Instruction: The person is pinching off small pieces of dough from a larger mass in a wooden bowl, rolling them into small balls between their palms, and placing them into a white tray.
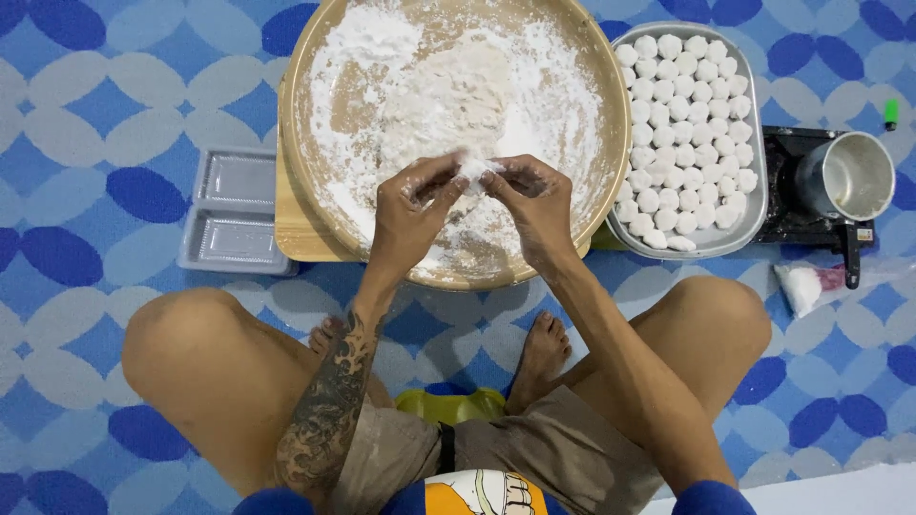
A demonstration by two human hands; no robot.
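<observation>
So both hands, left hand (412, 195) and right hand (534, 195), pinch a dough lump (474, 169) over the floury tray (315, 205). Looks soft and sticky, so hold it lightly by the edges.

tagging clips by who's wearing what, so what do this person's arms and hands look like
Both arms are bare to the upper arm, where blue sleeve edges show at the bottom of the view. The left forearm carries a dense dark tattoo from elbow toward wrist; the right forearm has none visible. The left hand and right hand are ungloved, dusted with white flour. No rings or watch visible.
</observation>
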